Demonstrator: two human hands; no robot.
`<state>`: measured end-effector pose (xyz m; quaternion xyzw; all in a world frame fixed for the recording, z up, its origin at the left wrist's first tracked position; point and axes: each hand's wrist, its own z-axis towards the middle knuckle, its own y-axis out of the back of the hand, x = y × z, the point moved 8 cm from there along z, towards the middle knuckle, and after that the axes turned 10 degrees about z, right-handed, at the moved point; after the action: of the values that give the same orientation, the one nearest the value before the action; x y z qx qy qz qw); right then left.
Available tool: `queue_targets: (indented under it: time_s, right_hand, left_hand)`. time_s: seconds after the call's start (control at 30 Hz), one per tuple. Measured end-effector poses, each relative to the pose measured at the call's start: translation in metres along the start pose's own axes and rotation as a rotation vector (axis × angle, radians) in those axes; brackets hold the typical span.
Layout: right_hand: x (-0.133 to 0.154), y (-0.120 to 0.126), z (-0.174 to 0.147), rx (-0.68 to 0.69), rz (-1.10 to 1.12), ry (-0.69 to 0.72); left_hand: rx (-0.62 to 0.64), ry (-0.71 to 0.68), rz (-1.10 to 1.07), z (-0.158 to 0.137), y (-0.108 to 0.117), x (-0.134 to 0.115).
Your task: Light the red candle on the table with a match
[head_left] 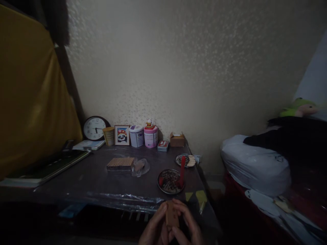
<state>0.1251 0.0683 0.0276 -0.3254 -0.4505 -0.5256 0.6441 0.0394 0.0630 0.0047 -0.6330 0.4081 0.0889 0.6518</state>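
1. The left hand [154, 226] and right hand [188, 223] are raised before the near edge of the table [94, 173], at the view's six o'clock, fingers curved inward; both grasp the small brown box [172, 216] between them, its length pointing roughly toward twelve.
2. Dark marks on the box are too small to read, as is the canisters' [137, 137] print; the round clock [93, 131], between ten and eleven o'clock from the box, shows numerals.
3. Counted: two round metal dishes [163, 191], toward twelve and one; two canisters; one framed panda picture [122, 135].
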Motion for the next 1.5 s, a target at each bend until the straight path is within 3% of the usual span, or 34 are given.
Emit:
queue_targets:
  time_s: [0.27,0.47,0.7,0.93,1.5]
  right_hand:
    - [-0.005,0.001,-0.001,-0.073,0.063,0.022]
    - [-0.009,-0.003,0.0,-0.013,0.089,-0.047]
    - [-0.008,0.0,-0.002,-0.098,0.127,-0.093]
    - [-0.012,-0.003,-0.005,-0.089,0.143,-0.16]
    - [-0.017,-0.005,-0.004,-0.079,0.26,-0.219]
  left_hand:
    - [0.025,-0.008,-0.01,0.002,0.001,0.0]
    - [0.01,0.002,-0.066,0.005,0.004,0.004]
    - [-0.009,-0.067,0.012,-0.001,-0.004,-0.002]
    - [0.023,-0.082,0.024,-0.004,-0.011,-0.006]
    - [0.018,-0.093,0.071,0.005,0.001,0.002]
